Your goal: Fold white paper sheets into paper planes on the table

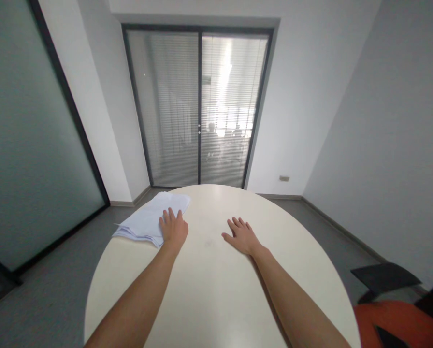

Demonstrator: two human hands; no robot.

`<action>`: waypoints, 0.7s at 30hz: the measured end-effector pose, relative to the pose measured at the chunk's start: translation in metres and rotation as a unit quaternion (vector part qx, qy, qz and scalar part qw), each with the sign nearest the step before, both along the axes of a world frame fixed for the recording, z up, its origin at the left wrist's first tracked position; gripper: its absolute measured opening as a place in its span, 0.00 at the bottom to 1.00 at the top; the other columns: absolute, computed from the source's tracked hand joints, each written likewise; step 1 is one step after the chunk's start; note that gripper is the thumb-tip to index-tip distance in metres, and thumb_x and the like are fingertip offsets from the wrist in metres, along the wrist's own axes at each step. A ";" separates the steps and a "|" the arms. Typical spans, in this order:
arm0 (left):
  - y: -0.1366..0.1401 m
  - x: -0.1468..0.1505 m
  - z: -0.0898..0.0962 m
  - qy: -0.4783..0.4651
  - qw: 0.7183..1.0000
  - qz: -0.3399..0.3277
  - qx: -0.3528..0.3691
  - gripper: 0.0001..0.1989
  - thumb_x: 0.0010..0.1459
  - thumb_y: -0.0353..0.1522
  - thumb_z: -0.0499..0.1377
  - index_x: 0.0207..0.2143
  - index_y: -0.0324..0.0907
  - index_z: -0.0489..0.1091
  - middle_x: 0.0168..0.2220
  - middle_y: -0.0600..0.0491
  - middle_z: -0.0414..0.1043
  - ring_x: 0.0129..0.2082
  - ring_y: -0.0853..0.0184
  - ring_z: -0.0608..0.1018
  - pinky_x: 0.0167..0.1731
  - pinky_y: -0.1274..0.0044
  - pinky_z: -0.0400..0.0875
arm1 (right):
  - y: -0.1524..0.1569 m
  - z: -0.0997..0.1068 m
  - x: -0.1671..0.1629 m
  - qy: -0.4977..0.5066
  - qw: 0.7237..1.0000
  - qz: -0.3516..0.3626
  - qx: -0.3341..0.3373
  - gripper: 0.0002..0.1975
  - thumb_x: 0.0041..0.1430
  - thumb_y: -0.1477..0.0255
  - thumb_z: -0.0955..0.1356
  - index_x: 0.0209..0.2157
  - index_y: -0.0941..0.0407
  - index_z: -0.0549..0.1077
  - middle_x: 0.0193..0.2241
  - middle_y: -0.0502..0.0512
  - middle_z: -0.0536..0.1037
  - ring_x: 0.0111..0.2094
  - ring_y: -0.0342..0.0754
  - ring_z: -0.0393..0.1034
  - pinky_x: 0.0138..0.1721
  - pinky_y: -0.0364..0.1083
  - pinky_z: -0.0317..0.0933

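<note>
A folded white cloth [144, 216] lies at the far left of the round table, its layered edges facing me. Over its right edge rests my left hand [175, 228], fingers spread and palm down, with nothing gripped. My right hand [241, 235] lies flat on the bare tabletop to the right of the middle, thumb apart from the fingers. It holds nothing and is well away from the cloth.
The cream round table [209, 290] fills the lower middle. An orange chair [394, 321] with a black armrest [385, 276] stands close to its right edge. Beyond the far edge is a glass door with blinds [162, 111]; a frosted glass panel [31, 130] is at left.
</note>
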State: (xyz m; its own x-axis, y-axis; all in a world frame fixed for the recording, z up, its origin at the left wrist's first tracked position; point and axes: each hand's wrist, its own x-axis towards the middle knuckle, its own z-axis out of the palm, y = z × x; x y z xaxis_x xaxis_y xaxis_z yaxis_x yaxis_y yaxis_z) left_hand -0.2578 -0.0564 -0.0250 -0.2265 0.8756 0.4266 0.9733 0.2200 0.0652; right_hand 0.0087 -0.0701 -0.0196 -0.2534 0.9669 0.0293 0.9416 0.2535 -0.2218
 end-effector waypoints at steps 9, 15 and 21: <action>-0.001 -0.005 0.011 -0.021 0.994 0.000 -0.108 0.20 0.66 0.28 0.43 0.51 0.37 0.70 0.53 0.38 0.70 0.54 0.53 0.71 0.46 0.63 0.70 | 0.000 0.000 -0.001 -0.002 1.000 0.000 -0.006 0.40 0.64 0.46 0.56 0.69 0.56 0.52 0.70 0.61 0.46 0.70 0.62 0.35 0.66 0.58 0.32; -0.002 -0.008 0.017 -0.020 0.994 -0.008 -0.105 0.20 0.66 0.26 0.42 0.47 0.37 0.73 0.48 0.39 0.73 0.51 0.55 0.73 0.43 0.67 0.71 | -0.001 0.001 -0.002 0.003 1.000 -0.002 -0.003 0.40 0.63 0.46 0.56 0.69 0.56 0.53 0.70 0.61 0.47 0.70 0.62 0.35 0.66 0.58 0.31; -0.005 -0.008 0.020 -0.008 0.997 -0.025 -0.067 0.21 0.65 0.23 0.42 0.44 0.36 0.75 0.47 0.39 0.74 0.51 0.55 0.74 0.45 0.68 0.72 | -0.002 0.002 -0.002 0.004 1.000 -0.003 -0.004 0.40 0.64 0.47 0.56 0.69 0.56 0.53 0.70 0.61 0.47 0.70 0.62 0.35 0.66 0.58 0.32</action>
State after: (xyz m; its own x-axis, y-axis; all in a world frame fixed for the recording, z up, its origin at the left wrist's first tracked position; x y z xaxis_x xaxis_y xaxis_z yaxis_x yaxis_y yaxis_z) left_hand -0.2654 -0.0613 -0.0049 -0.1869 0.9349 0.3016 0.9824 0.1793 0.0531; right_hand 0.0066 -0.0725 -0.0172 -0.2484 0.9684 0.0229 0.9412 0.2468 -0.2307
